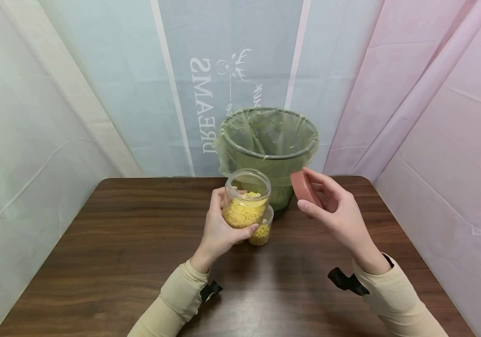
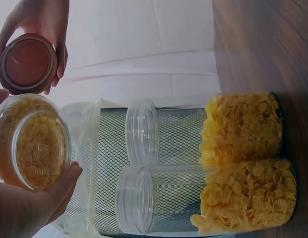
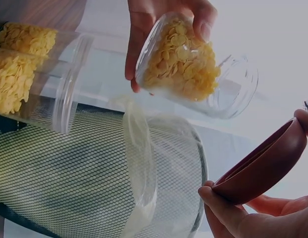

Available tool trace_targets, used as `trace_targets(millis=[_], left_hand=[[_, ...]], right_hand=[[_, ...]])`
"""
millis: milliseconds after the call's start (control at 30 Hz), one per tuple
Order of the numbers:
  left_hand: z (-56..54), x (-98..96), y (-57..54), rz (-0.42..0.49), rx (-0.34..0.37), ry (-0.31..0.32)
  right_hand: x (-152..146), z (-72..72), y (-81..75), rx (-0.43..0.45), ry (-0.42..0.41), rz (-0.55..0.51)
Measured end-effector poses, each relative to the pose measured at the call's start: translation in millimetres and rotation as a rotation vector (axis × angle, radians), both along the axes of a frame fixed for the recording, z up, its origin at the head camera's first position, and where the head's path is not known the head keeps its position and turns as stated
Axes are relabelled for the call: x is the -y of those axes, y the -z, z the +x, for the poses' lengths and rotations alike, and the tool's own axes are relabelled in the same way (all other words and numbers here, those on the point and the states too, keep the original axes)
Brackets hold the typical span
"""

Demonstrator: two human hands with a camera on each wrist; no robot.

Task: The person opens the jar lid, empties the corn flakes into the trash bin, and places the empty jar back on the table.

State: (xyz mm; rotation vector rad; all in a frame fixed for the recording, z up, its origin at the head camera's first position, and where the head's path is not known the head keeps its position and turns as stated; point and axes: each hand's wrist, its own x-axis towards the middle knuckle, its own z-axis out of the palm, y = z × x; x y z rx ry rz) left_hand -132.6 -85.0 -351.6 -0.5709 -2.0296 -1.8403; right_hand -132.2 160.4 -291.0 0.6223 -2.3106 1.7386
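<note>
My left hand (image 1: 217,231) grips an uncapped clear jar (image 1: 244,210), partly filled with yellow corn flakes and held tilted above the table. Its fingers and thumb wrap round the lower part, and its round base faces the left wrist view. To the right, my right hand (image 1: 345,215) pinches a reddish-brown round lid (image 1: 305,188) by its edge, apart from the jar. Behind and below the held jar, two more open jars with flakes stand side by side: one jar (image 2: 243,131) and another jar (image 2: 248,198). In the head view the held jar hides much of them.
A green mesh wastebasket (image 1: 284,196) with a thin plastic liner (image 1: 240,161) stands at the back of the brown wooden table (image 1: 126,248), right behind the jars. Pale fabric curtains (image 1: 130,89) enclose the back and both sides.
</note>
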Motion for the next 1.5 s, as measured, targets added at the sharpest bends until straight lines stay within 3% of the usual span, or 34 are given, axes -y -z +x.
trace_targets(millis=[200, 367, 800, 1233, 1500], left_hand=[[-10.9, 5.4, 21.4, -0.015, -0.051, -0.053], [-10.8, 11.7, 25.2, -0.011, -0.093, -0.108], [-8.2, 27.0, 24.3, 0.053, -0.131, -0.198], [-8.6, 41.8, 22.8, 0.055, -0.154, -0.237], [8.3, 44.3, 3.1, 0.066, -0.13, -0.262]], right_hand=[[-6, -0.6, 4.1, -0.002, 0.057, 0.039], [-13, -2.6, 9.3, 0.015, 0.104, 0.068], [-33, -15.4, 25.1, 0.094, 0.231, 0.171], [-47, -38.3, 45.4, 0.153, 0.342, 0.302], [-54, -50.6, 55.9, 0.195, 0.371, 0.363]])
